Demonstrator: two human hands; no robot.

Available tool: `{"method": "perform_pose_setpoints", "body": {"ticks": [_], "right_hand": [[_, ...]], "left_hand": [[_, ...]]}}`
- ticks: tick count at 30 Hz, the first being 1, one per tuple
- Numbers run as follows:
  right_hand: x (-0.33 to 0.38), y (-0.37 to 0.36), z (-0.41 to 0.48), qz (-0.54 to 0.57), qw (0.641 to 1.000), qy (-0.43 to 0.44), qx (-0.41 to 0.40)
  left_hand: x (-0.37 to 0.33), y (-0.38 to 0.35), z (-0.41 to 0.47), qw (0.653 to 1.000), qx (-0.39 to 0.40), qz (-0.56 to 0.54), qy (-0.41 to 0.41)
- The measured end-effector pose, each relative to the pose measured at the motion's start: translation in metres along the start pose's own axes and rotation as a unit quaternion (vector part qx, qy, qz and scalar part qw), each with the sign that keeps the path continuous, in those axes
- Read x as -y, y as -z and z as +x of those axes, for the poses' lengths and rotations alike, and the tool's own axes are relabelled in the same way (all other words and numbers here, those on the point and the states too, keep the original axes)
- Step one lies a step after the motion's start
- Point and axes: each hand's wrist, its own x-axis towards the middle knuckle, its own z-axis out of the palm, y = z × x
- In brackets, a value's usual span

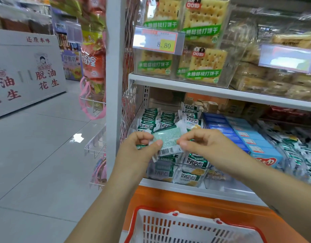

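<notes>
**While the basket waits: one snack packet up for a look**

Since there's only the head view, here goes. I'd call this roughly halfway. One snack packet is up in the air with its barcode side facing the camera, so the picking part looks done. What's left, by my guess, is finishing the label check and dropping it into the shopping basket at the bottom of the frame. I can't make out anything inside that.

The left hand pinches the packet's left end between thumb and curled fingers. The right hand pinches the right end the same way, so the packet sits stretched between the two. It hangs just above the pile of matching packets on the lower shelf, with blue boxes beside them. The basket is well below it.
</notes>
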Motion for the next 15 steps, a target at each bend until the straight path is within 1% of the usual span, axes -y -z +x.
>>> {"method": "perform_pose_setpoints", "body": {"ticks": [3,5,7,9,12,15], "right_hand": [[-0.006,-0.004,0.002,0.003,0.999,0.023,-0.048],[-0.012,-0.006,0.004,0.027,0.996,0.045,-0.068],[-0.017,-0.008,0.003,0.05,0.993,0.054,-0.093],[-0.023,-0.009,0.001,0.055,0.989,0.06,-0.122],[-0.025,-0.012,-0.003,0.056,0.986,0.074,-0.138],[-0.023,-0.01,-0.004,0.055,0.986,0.081,-0.134]], "left_hand": [[-0.002,0.0,-0.001,0.999,0.001,-0.013,-0.033],[-0.003,-0.001,-0.003,0.998,0.032,-0.031,-0.054],[-0.002,-0.003,-0.003,0.995,0.059,-0.011,-0.081],[-0.001,-0.004,-0.004,0.993,0.07,0.014,-0.098],[0.0,-0.004,-0.005,0.991,0.078,0.03,-0.107],[-0.001,-0.005,-0.005,0.991,0.072,0.041,-0.102]]}}
